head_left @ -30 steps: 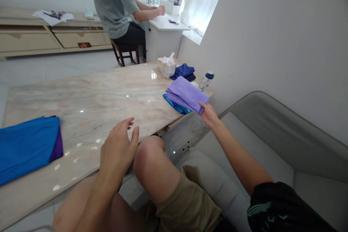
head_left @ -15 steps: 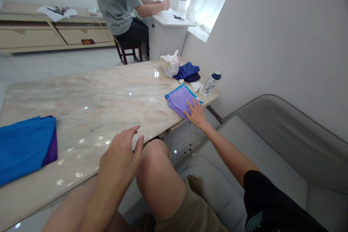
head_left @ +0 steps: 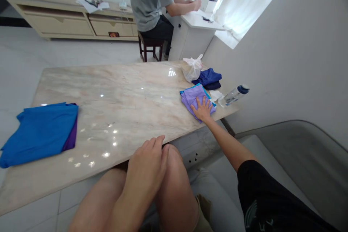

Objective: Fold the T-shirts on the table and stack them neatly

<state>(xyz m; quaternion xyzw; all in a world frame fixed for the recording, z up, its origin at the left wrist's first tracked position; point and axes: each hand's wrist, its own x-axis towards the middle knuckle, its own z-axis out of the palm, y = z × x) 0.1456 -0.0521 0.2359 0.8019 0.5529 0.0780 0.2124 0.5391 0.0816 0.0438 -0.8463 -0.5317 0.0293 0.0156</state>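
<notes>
A: Large entries first?
B: One desk (head_left: 130, 94), marble-topped; a wide stretch of surface runs between its two cloth groups, the near edge passing by the knees (head_left: 175, 166). One grey sofa (head_left: 299, 156), right side. One person (head_left: 148, 3) in grey, seated beyond the far edge.

A: Cloth?
B: Blue cloth (head_left: 40, 132), folded, reaching the left edge, deep-purple cloth (head_left: 71, 138) showing beneath. Lilac cloth (head_left: 190, 98), folded, close to the near edge at the right end, over a bright-blue cloth (head_left: 186, 90). Dark-blue cloth (head_left: 208, 77), bunched, just behind.

A: Obstacles there?
B: White plastic bag (head_left: 193, 69), beside the dark-blue cloth; capped bottle (head_left: 233, 96), near the right end.

A: Hands?
B: Right hand (head_left: 202, 109): spread wide, palm down on the lilac cloth. Left hand (head_left: 148, 161): narrow, fingers together, over the knees; contact cannot be told.

A: Smallest?
B: White tissue (head_left: 216, 95), between lilac cloth and bottle.
</notes>
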